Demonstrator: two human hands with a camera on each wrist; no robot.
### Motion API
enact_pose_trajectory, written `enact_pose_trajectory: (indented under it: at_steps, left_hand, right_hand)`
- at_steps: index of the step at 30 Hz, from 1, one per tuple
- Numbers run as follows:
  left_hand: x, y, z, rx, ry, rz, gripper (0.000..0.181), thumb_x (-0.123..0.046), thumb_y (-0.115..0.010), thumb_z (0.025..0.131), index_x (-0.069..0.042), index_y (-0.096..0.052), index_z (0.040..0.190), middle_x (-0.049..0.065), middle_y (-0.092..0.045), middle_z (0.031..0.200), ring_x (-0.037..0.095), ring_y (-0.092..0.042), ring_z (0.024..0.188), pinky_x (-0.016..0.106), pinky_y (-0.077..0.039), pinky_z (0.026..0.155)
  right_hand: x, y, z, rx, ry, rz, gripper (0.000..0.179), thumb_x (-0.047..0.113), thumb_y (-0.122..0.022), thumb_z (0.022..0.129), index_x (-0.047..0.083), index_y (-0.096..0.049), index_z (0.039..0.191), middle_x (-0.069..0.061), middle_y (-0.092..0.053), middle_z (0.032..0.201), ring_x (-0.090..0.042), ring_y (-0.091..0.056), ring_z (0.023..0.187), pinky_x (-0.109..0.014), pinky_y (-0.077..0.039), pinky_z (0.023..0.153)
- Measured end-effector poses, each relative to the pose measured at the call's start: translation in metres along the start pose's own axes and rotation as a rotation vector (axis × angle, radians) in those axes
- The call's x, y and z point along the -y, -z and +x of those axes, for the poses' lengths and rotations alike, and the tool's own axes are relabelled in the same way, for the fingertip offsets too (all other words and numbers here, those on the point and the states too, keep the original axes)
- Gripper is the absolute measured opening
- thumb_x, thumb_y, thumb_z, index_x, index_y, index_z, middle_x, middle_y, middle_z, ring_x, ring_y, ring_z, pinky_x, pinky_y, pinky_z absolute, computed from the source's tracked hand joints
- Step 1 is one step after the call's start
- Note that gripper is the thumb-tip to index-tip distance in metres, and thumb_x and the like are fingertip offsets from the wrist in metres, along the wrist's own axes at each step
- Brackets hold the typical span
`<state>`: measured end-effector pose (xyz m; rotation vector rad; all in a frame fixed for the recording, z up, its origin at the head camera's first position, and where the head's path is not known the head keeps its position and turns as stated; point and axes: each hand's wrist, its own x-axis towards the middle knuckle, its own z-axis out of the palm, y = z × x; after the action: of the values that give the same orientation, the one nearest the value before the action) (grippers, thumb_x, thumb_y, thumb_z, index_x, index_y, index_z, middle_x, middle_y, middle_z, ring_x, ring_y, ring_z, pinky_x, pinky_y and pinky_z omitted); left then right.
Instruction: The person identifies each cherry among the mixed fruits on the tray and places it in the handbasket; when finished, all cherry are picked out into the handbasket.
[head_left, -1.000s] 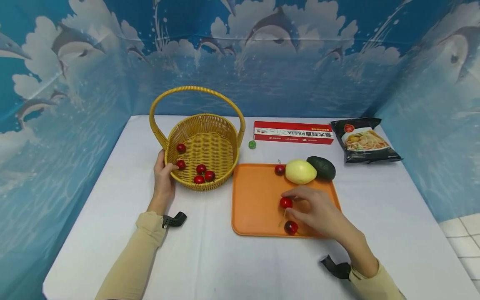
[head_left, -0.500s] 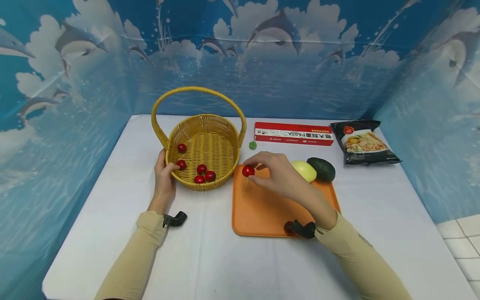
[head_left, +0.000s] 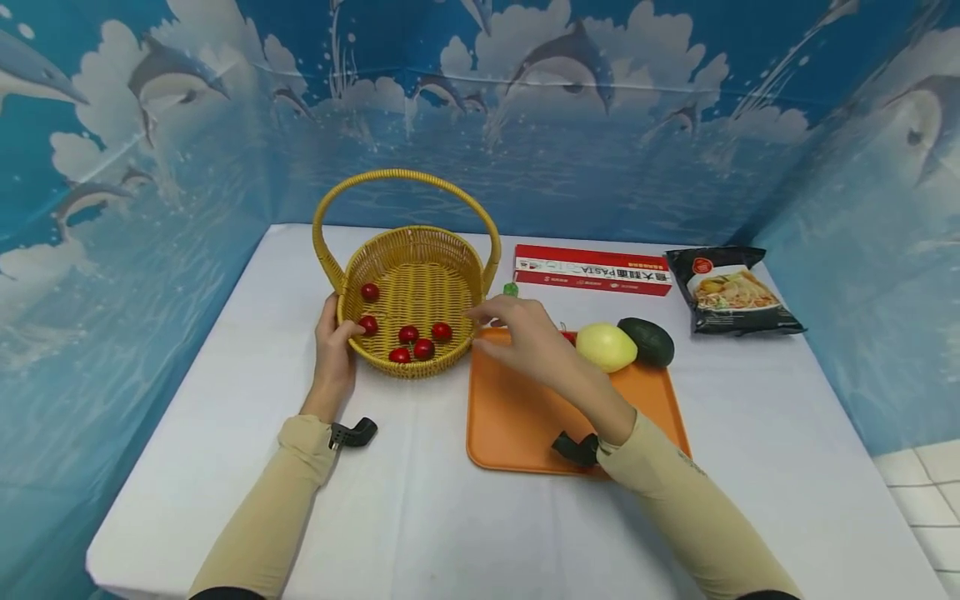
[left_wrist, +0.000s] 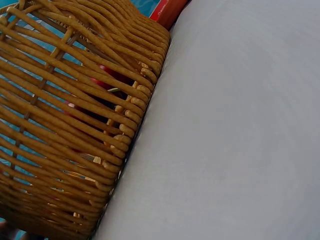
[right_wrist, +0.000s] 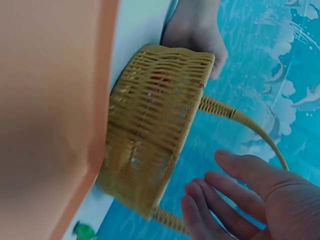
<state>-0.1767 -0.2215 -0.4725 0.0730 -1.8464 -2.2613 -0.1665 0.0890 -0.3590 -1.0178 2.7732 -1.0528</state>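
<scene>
Cherries (head_left: 423, 349) inside the wicker basket (head_left: 431, 283), its rim gripped at eight o'clock by my left hand (head_left: 332, 348), my right hand (head_left: 521, 332) loose, grasping nothing, near four o'clock, orange tray (head_left: 506, 417) farther that way.

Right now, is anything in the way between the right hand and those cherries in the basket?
Just the basket's rim, close beside the right hand; the cherries lie lower, inside it. The handle arches above, and nothing else visible blocks the way.
</scene>
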Motion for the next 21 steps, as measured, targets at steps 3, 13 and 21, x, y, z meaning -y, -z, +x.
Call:
enact_pose_trajectory:
  at_steps: [3,13,21]
  left_hand:
    - [-0.001,0.001,0.000,0.000,-0.003,-0.006,0.079,0.002,-0.047,0.084,-0.013,-0.040,0.161,0.009,-0.039,0.165,0.028,-0.035,0.152,0.040,-0.027,0.127]
    - [0.001,0.001,0.001,0.003,0.005,0.003,0.078,0.001,-0.048,0.085,-0.015,-0.041,0.161,0.006,-0.039,0.165,0.023,-0.036,0.152,0.040,-0.026,0.128]
    - [-0.001,0.002,0.000,-0.004,-0.006,-0.001,0.079,0.001,-0.049,0.084,-0.014,-0.041,0.160,0.008,-0.040,0.164,0.024,-0.037,0.150,0.041,-0.026,0.127]
  right_hand:
    - [-0.003,0.006,-0.018,-0.003,-0.048,0.015,0.033,0.014,-0.079,0.093,0.007,-0.075,0.125,-0.009,-0.076,0.119,-0.032,-0.071,0.110,-0.048,-0.057,0.097]
    - [-0.022,0.022,-0.090,0.009,-0.130,-0.020,0.033,0.017,-0.082,0.091,0.009,-0.076,0.123,-0.009,-0.077,0.118,-0.030,-0.073,0.105,-0.050,-0.060,0.093]
    - [-0.037,0.030,-0.139,0.065,-0.262,0.028,0.038,0.017,-0.082,0.091,0.010,-0.074,0.127,-0.005,-0.076,0.123,-0.027,-0.071,0.110,-0.053,-0.058,0.096]
